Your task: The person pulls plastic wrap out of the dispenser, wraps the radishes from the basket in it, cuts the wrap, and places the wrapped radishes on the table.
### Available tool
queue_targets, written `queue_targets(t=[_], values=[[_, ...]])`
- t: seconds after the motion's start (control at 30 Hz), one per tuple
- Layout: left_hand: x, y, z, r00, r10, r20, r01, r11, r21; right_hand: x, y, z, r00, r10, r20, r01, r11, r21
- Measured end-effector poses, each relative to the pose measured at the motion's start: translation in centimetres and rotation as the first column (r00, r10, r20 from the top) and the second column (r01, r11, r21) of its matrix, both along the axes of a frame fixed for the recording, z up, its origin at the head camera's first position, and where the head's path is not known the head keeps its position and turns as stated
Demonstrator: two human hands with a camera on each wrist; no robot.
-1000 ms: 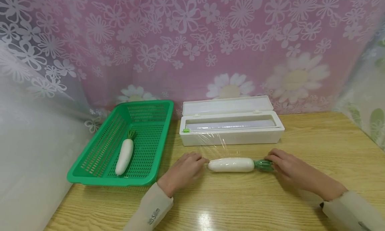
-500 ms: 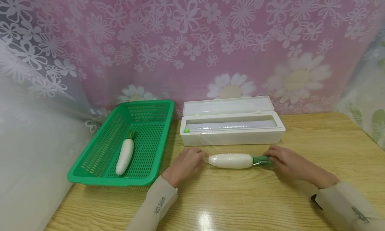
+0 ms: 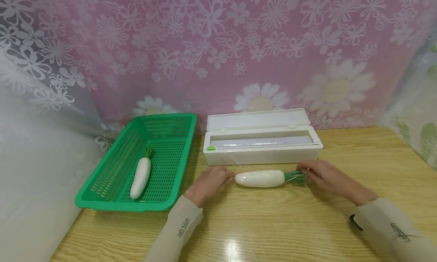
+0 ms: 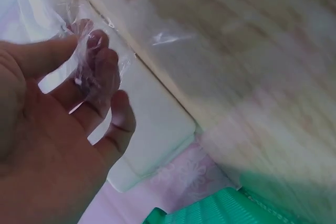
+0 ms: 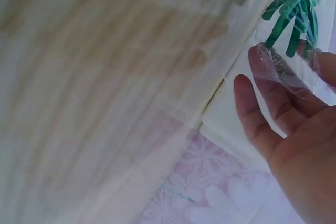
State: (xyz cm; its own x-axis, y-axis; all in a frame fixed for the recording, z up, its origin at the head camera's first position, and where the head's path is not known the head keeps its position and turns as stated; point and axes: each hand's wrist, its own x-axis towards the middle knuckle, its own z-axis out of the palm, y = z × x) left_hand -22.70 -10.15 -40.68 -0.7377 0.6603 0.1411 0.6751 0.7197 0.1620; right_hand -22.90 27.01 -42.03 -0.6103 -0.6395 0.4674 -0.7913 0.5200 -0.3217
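A white radish (image 3: 259, 178) with green stems (image 3: 295, 177) lies crosswise in front of the white box, wrapped in shiny cling film. At its blunt left end, my left hand (image 3: 209, 182) pinches the film's edge; the left wrist view shows crumpled film (image 4: 86, 66) between thumb and fingers. My right hand (image 3: 327, 178) is at the stem end, and in the right wrist view it pinches film (image 5: 286, 72) just past the stem tips (image 5: 299, 19).
Behind the radish stands a white cling film box (image 3: 263, 157), lid (image 3: 259, 120) raised, a film roll (image 3: 263, 141) inside and a green slider (image 3: 211, 148) at its left. On the left, a green basket (image 3: 182, 171) holds another radish (image 3: 140, 178). A floral curtain (image 3: 218, 46) hangs behind.
Both hands and the wrapped radish have moved away from me, closer to the box, with the radish also slightly left. Film creases seen earlier between box and radish have faded from view.
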Motion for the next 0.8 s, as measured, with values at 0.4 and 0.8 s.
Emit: queue_targets(t=[0.4,0.8], values=[[0.2,-0.2,0.1,0.998,0.001,-0.065,0.0,1.0,0.015,0.4,0.1,-0.4,0.991,0.019,-0.136,-0.006,0.996,0.093],[-0.2,-0.6,-0.1,0.995,0.028,-0.096,-0.017,0.993,0.115,-0.2,1.1,-0.1,0.997,-0.001,0.08,0.003,0.999,-0.035]])
